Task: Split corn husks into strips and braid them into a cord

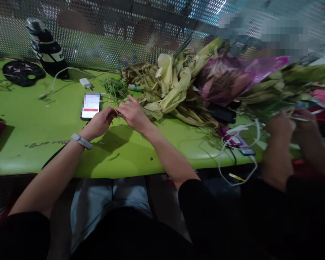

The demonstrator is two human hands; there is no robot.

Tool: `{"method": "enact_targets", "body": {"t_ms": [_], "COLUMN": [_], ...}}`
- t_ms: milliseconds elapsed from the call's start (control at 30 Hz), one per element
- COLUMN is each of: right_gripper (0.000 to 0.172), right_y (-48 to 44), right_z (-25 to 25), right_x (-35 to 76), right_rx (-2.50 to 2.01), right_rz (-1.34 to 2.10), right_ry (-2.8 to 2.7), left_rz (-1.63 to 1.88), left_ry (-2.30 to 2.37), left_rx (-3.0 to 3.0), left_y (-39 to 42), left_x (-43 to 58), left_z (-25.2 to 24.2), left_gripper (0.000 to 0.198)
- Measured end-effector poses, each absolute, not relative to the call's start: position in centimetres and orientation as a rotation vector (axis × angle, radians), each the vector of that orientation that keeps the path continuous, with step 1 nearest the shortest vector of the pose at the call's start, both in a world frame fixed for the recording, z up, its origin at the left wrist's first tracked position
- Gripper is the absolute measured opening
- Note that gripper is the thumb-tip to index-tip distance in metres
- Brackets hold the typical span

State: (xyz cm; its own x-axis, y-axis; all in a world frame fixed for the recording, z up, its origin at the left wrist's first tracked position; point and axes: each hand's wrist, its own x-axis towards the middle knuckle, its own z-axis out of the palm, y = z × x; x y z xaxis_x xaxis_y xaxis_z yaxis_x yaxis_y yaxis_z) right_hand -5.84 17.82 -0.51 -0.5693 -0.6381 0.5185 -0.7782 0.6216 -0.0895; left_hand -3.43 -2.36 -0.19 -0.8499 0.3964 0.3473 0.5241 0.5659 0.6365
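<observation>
My left hand (100,121) and my right hand (133,113) meet fingertip to fingertip just above the green table (29,137). Both are closed in a pinch on a thin dry leaf strip (117,112) stretched between them. The left wrist wears a white band (81,141). Right beyond my right hand lies a heap of pale yellow-green leaves (170,90). A small bunch of thin green strips (114,87) lies behind my hands.
A phone (90,106) with a lit screen lies left of my hands, wired to a white charger (85,83). A black-and-white bottle (46,47) and a dark disc (23,72) stand at the back left. A pink plastic bag (233,77) covers more leaves. Another person's hands (292,128) work at the right, near a second phone (239,142).
</observation>
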Motion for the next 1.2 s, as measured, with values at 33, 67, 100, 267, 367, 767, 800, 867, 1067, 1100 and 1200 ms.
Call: {"method": "enact_targets", "body": {"t_ms": [33, 67, 100, 267, 367, 767, 800, 867, 1067, 1100, 1200], "right_gripper": [0.037, 0.037, 0.037, 0.036, 0.039, 0.042, 0.042, 0.041, 0.038, 0.038, 0.039], "right_y": [17.73, 17.66, 17.62, 18.04, 18.45, 18.23, 18.14, 17.94, 17.62, 17.63, 17.68], "right_z": [-0.66, -0.79, -0.88, -0.62, -0.28, -0.22, -0.22, -0.28, -0.77, -0.81, -0.74], "right_x": [-5.84, -5.85, -5.85, -5.97, -6.23, -6.22, -6.17, -6.12, -6.17, -6.17, -6.09], "right_rx": [1.109, 1.101, 1.096, 1.126, 1.168, 1.156, 1.144, 1.119, 1.098, 1.101, 1.094], "right_rz": [0.43, 0.43, 0.433, 0.548, 0.672, 0.832, 0.844, 0.855, 0.843, 0.846, 0.863], "right_ry": [-2.403, -2.4, -2.398, -2.406, -2.431, -2.48, -2.477, -2.484, -2.505, -2.508, -2.523], "left_rz": [-1.137, -1.122, -1.11, -1.063, -0.995, -0.957, -1.003, -1.125, -1.242, -1.221, -1.178], "left_ry": [-2.632, -2.633, -2.636, -2.659, -2.717, -2.679, -2.681, -2.691, -2.759, -2.769, -2.78], "left_rx": [-0.794, -0.809, -0.826, -0.817, -0.74, -0.776, -0.761, -0.746, -0.77, -0.776, -0.778], "left_y": [-2.42, -2.47, -2.51, -2.53, -2.35, -2.07, -2.04, -2.02, -2.48, -2.55, -2.63], "left_x": [-3.42, -3.4, -3.37, -3.24, -3.11, -3.03, -3.0, -2.96, -3.17, -3.2, -3.18], "left_z": [-0.13, -0.07, -0.01, 0.19, 0.28, 0.06, 0.14, 0.31, 0.47, 0.44, 0.42], "left_gripper": [0.009, 0.009, 0.009, 0.012, 0.012, 0.009, 0.008, 0.008, 0.01, 0.01, 0.012]}}
